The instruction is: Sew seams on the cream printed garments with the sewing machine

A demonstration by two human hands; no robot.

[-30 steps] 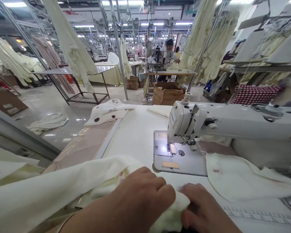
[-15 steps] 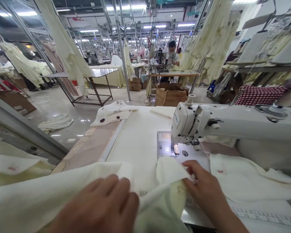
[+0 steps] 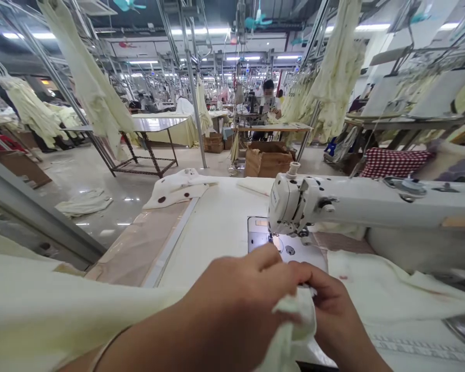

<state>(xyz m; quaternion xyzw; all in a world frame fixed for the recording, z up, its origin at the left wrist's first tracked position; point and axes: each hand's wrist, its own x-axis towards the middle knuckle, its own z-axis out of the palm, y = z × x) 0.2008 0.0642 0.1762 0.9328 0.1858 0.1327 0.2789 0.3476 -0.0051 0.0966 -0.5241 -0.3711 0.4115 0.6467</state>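
Well, the pale cloth (image 3: 296,320) is bunched near the worktop's (image 3: 205,243) front edge, just short of the sewing machine's needle plate (image 3: 259,230), pinched between the right hand's (image 3: 333,305) clenched fingers and the left hand's (image 3: 232,292) curled ones. If the heavy drape of fabric (image 3: 42,305) at the left slides, its weight could drag the fold loose from that grip.

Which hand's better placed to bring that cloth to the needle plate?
Left, probably: the left hand has its fingertips at the front edge of the needle plate, nearer than the right hand, which sits lower and further right, pinching the pale cloth.
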